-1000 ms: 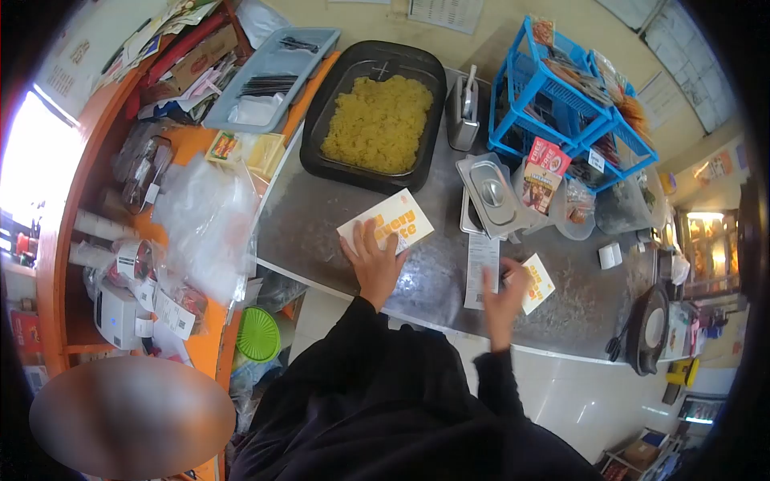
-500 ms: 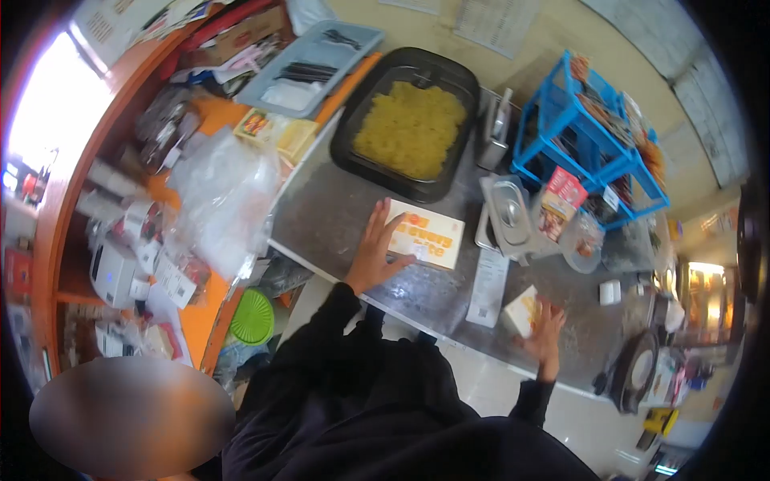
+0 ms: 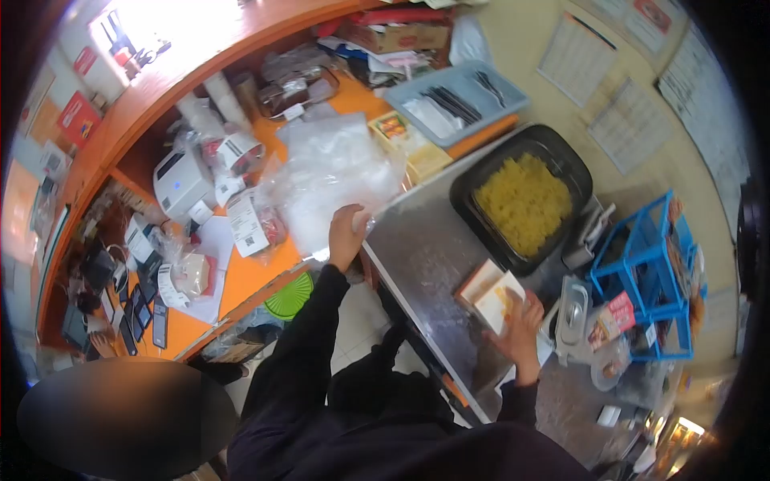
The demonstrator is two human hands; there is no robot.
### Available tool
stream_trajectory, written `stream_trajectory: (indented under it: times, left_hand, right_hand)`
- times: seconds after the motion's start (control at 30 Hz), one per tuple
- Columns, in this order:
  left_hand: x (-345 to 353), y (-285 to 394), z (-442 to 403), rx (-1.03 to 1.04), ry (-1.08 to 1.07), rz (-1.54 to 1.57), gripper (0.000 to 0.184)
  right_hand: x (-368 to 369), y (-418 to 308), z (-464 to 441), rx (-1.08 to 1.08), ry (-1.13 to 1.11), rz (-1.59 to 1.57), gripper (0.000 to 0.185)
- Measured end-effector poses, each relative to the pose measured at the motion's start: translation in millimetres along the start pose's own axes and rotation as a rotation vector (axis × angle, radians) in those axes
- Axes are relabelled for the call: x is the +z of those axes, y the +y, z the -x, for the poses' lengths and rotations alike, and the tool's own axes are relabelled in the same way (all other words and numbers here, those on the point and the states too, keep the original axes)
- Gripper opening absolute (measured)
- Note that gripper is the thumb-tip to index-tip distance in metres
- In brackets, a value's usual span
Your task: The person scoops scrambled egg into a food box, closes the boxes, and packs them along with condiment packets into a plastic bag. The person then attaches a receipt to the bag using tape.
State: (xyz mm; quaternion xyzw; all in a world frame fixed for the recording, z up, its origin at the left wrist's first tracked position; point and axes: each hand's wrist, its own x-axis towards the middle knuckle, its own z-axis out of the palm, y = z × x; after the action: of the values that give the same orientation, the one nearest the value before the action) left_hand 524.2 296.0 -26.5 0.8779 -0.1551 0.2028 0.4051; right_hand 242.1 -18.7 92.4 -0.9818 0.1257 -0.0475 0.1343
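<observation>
My left hand (image 3: pixel 346 239) is at the right edge of a pile of clear plastic bags (image 3: pixel 329 164), its fingers closed on the edge of a bag. With fingers curled round it, my right hand (image 3: pixel 520 333) holds a small white box (image 3: pixel 498 303) with yellow-orange print. That box rests against or on a larger printed carton (image 3: pixel 478 280), which lies on the grey metal counter (image 3: pixel 425 248); their exact contact is hard to make out.
A black pan (image 3: pixel 461 192) of yellow food stands behind the cartons. Blue plastic baskets (image 3: pixel 642 272), metal lidded containers (image 3: pixel 572 313) and a pink packet (image 3: pixel 613 317) stand on the right. The orange desk (image 3: pixel 273 264) holds a white printer (image 3: pixel 180 188), receipts and phones. Another person's hand (image 3: pixel 103 343) shows at far left.
My left hand has left the larger carton and reached left to the plastic bags. My right hand has brought the small box over to the larger carton. The view has turned left.
</observation>
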Motion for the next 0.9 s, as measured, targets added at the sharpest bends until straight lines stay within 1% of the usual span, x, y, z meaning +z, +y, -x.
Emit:
stream_trajectory:
  times: [0.03,0.07,0.13,0.17,0.23,0.3,0.33,0.37,0.43,0.53,0.57,0.6,0.63,0.7,0.73,0.8,0.83,0.87,0.9]
  left_hand:
    - [1.3,-15.4,-9.3,0.076,-0.023,-0.099,0.038]
    - [7.9,-24.6,-10.3,0.097,-0.035,-0.295,0.042]
    - [15.2,-43.6,-6.4,0.106,-0.129,-0.359,0.043]
    - [15.9,-48.0,-3.6,0.108,-0.177,-0.389,0.044]
    - [6.8,-41.6,-3.2,0.088,-0.232,-0.406,0.041]
    - [-7.2,-33.5,-5.7,0.068,-0.294,-0.414,0.039]
    - [-12.4,-36.9,-12.2,0.055,-0.298,-0.352,0.035]
    - [-17.7,-41.5,-21.3,0.057,-0.168,-0.310,0.033]
    - [-27.0,-54.0,-47.8,0.075,0.087,-0.224,0.030]
    - [-46.2,-83.7,-91.2,-0.044,-0.051,-0.321,0.015]
    - [-51.4,-92.5,-99.8,-0.088,-0.099,-0.354,0.010]
    - [-54.9,-89.5,-106.7,-0.152,-0.006,-0.343,0.004]
    - [-57.7,-87.5,-114.0,-0.143,0.057,-0.218,0.005]
    - [-64.8,-83.1,-125.3,-0.123,0.175,0.026,0.006]
    - [-69.6,-77.1,-126.8,-0.140,0.118,0.083,0.006]
    - [-76.5,-63.1,-132.0,-0.172,0.010,0.199,0.005]
    - [-78.5,-55.0,-134.5,-0.139,0.033,0.155,0.006]
    - [-78.9,-45.6,-134.2,-0.108,0.050,0.114,0.009]
    - [-75.3,-41.6,-131.3,-0.079,0.067,0.076,0.011]
  right_hand:
    - [-10.6,-10.3,-0.8,0.023,-0.046,0.101,0.099]
    - [-16.0,-23.4,-10.7,-0.021,0.019,0.048,0.097]
    - [-24.9,-60.2,-33.9,-0.102,0.150,-0.063,0.093]
    - [-35.6,-89.5,-52.6,-0.143,0.153,-0.282,0.076]
    - [-21.2,-130.2,-95.4,-0.272,0.167,-0.499,0.052]
    - [15.7,-163.1,-147.1,-0.460,0.141,-0.623,0.028]
    - [37.9,-183.4,-173.1,-0.506,0.083,-0.729,0.024]
    - [62.7,-203.3,-198.0,-0.549,0.024,-0.836,0.021]
    - [115.9,-232.7,-243.8,-0.518,-0.198,-0.828,0.027]
    - [179.3,-262.7,-287.7,-0.687,-0.160,-0.550,0.035]
    - [193.5,-269.8,-297.1,-0.745,-0.051,-0.547,0.035]
    - [204.5,-276.7,-306.4,-0.803,0.059,-0.543,0.035]
    - [213.3,-283.6,-316.8,-0.862,0.170,-0.538,0.034]
    - [225.0,-286.2,-345.2,-0.924,0.187,-0.305,0.028]
    - [225.0,-286.5,-352.3,-0.950,0.191,-0.191,0.024]
    - [215.2,-285.2,-357.3,-0.851,-0.051,-0.031,0.022]
    - [211.2,-282.2,-359.3,-0.797,-0.171,0.052,0.022]
    - [225.8,-273.1,-365.0,-0.867,-0.100,0.036,0.025]
    - [230.2,-267.2,-362.1,-0.930,-0.086,0.063,0.024]
